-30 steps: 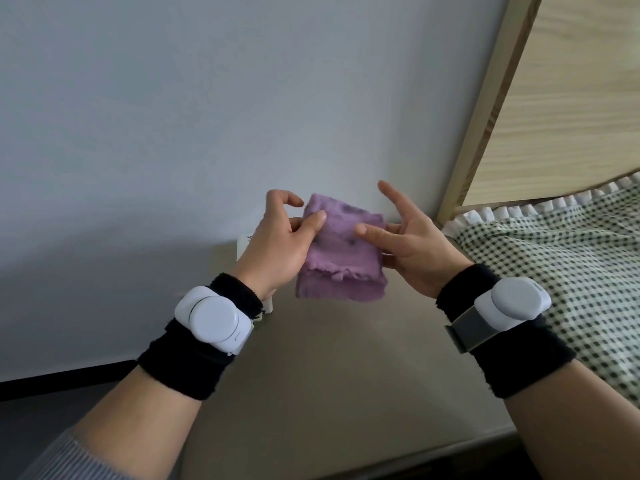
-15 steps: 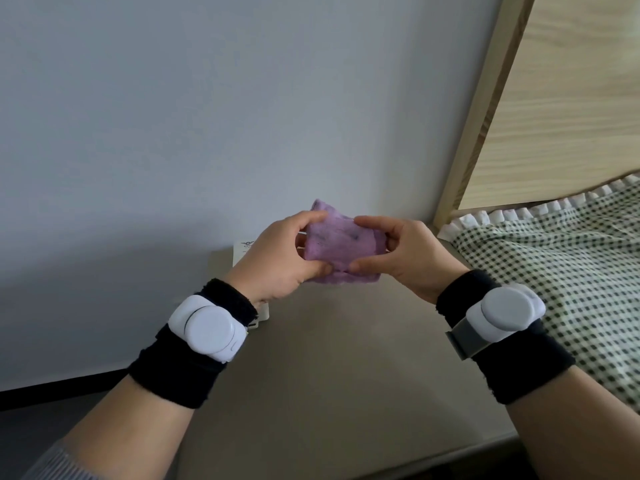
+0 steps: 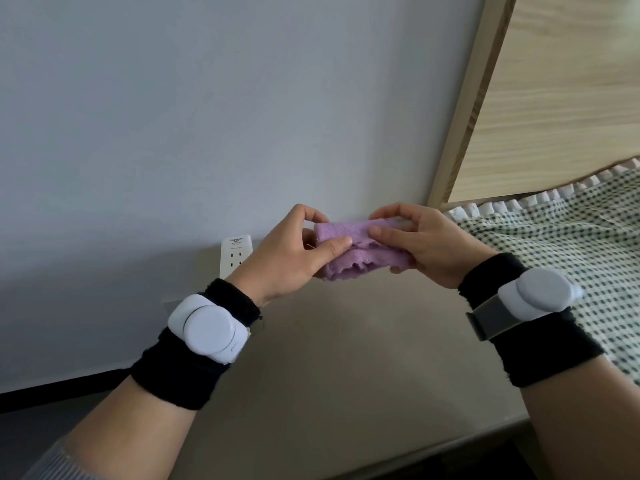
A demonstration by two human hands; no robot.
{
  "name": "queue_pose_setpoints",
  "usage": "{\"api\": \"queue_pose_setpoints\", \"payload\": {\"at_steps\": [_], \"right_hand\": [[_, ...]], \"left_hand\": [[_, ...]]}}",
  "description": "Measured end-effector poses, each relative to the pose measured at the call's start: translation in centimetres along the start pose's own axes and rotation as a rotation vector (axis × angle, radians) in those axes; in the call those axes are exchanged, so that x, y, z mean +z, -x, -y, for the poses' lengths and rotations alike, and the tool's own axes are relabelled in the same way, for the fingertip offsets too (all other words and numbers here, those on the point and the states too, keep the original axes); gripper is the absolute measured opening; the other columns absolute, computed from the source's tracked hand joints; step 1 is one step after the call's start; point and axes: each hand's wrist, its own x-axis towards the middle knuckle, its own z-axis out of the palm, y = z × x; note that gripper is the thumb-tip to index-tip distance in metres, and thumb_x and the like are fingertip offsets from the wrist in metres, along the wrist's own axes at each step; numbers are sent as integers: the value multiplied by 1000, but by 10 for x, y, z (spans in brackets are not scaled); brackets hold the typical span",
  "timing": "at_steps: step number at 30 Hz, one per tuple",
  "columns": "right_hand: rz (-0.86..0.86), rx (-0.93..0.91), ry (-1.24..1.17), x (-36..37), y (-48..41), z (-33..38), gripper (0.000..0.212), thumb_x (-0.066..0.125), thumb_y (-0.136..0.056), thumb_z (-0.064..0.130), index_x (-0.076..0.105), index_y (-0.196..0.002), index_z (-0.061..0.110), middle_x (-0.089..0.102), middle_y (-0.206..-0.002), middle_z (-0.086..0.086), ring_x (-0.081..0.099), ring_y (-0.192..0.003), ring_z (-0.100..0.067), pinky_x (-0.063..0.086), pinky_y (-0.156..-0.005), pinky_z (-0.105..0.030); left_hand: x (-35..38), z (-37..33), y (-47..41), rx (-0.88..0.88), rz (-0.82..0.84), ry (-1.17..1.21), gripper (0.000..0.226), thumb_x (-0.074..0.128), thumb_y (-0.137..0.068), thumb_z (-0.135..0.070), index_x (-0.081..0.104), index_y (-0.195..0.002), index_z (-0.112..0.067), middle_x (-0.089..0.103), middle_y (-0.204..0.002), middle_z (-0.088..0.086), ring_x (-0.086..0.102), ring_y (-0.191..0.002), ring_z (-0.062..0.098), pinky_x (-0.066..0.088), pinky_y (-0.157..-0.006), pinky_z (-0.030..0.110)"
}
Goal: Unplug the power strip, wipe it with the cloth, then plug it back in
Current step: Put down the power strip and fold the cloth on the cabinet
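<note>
A small purple cloth (image 3: 363, 251) is folded and held in the air between both hands. My left hand (image 3: 291, 251) pinches its left end with thumb and fingers. My right hand (image 3: 426, 244) pinches its right end. A white power strip (image 3: 233, 252) lies on the beige surface by the wall, behind my left hand; only its top end with a logo and a few sockets shows, the rest is hidden by my left wrist. Its plug and cord are not visible.
A beige tabletop (image 3: 346, 358) runs along the grey wall (image 3: 207, 116). A wooden bed frame (image 3: 540, 98) rises at the right, with a green checked blanket (image 3: 571, 244) below it. The table's front edge (image 3: 450, 441) is at the lower right.
The cloth, held flat a second ago, has been folded smaller and now stretches sideways between both pinching hands. The hands have risen slightly in view.
</note>
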Motion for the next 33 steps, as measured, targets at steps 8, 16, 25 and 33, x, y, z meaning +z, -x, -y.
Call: {"api": "queue_pose_setpoints", "payload": {"at_steps": [8,16,25,33], "right_hand": [[-157,153,532,-38,8,-13,29,79,-93,39,73,-107,16,78,-97,-17,71,-76,-22,62,-68,-34],[-129,145,742,-73,19,0,25,76,-93,45,74,-107,24,81,-91,-3,79,-75,-8,65,-76,-27],[1,108,835,-89,43,-11,11,75,-94,44,74,-101,35,82,-90,6,80,-83,-11,65,-87,-37],[11,89,805,-102,53,-15,9,75,-96,37,78,-101,31,81,-79,14,71,-63,4,51,-58,-10]], "left_hand": [[61,3,5,1,191,-202,31,69,-95,-38,61,-125,-34,76,-88,-9,68,-69,3,52,-61,19],[124,-22,12,-245,466,513,21,60,-101,-12,58,-122,-17,77,-101,9,75,-87,17,63,-75,35],[152,-25,22,146,393,-426,28,63,-93,-53,56,-118,-42,59,-67,-23,57,-62,-16,39,-51,10],[152,-31,23,209,420,-578,73,61,-74,-81,46,-138,-51,57,-128,-7,52,-122,13,45,-102,34]]}}
